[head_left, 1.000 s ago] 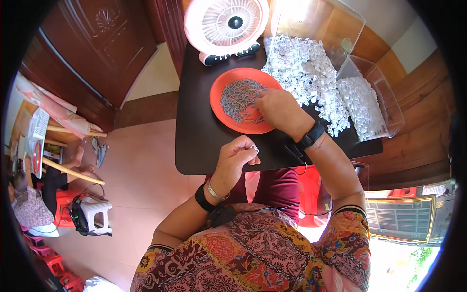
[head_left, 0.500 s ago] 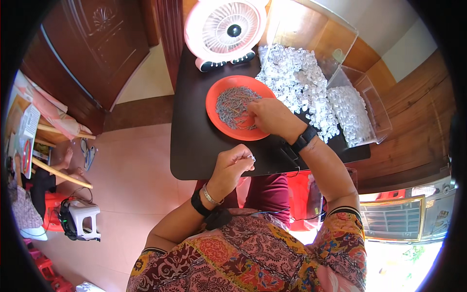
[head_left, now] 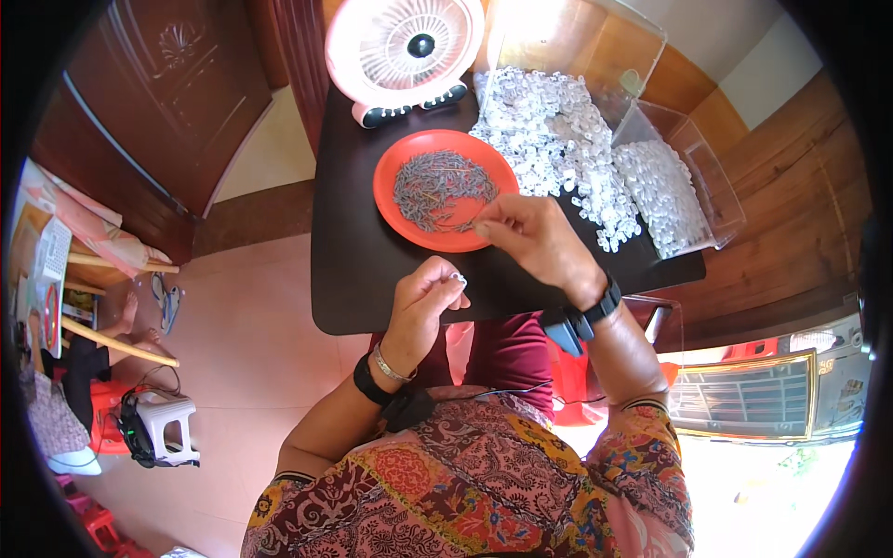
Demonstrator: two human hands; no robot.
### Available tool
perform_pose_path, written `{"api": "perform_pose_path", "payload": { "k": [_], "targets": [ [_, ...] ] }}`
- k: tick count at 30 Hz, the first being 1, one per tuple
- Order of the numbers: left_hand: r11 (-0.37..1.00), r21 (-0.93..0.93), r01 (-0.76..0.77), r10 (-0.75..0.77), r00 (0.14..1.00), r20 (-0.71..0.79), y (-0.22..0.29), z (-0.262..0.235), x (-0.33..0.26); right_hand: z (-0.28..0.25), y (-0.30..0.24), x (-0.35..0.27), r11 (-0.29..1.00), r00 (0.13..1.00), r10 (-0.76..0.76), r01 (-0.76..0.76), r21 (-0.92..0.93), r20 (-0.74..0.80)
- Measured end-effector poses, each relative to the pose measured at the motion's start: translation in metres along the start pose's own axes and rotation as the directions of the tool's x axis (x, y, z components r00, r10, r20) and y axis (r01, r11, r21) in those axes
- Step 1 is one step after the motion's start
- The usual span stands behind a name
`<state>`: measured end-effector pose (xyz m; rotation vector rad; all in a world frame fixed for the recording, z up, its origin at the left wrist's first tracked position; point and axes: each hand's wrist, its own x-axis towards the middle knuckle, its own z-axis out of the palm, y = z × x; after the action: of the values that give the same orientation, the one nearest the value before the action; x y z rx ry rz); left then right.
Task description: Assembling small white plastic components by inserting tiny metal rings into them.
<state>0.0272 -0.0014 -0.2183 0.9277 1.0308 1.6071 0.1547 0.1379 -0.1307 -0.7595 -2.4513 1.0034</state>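
right hand at the near rim of the red plate, thumb and forefinger pinched together over the grey pins heaped there. whether a pin sits in the pinch cannot be told; too small. a second ago this hand lay further over the plate, palm down on the heap; now it sits back at the rim with the fingertips drawn to a point. reads as a pick just made or being made, a judgement only.

left hand hangs over the table's near edge, fingers curled, thumb and forefinger closed on a small white piece at the fingertips. it has kept that hold and much the same place across the second, so the piece appears to be waiting for the right hand.

outward: dark table carries the plate; just right of the plate, a wide spill of white pieces, touching or nearly touching its rim. further right a clear tray holds more white pieces. pink fan stands at the far edge, well apart from both hands. black watch on the right wrist, band and bangle on the left.

the view has also shifted a little, from head motion.
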Motion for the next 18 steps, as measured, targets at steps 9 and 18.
{"api": "perform_pose_path", "payload": {
  "k": [9, 18],
  "targets": [
    [0.990, 0.108, -0.091, 0.093, 0.995, -0.016, 0.013, 0.022, -0.011, 0.028, 0.000, -0.062, 0.731, 0.994, 0.107, -0.089, 0.676, 0.015],
    [0.968, 0.226, -0.114, 0.113, 0.993, 0.021, 0.011, 0.029, -0.016, 0.029, 0.003, -0.071, 0.769, 0.996, 0.091, -0.086, 0.633, 0.024]
  ]
}}
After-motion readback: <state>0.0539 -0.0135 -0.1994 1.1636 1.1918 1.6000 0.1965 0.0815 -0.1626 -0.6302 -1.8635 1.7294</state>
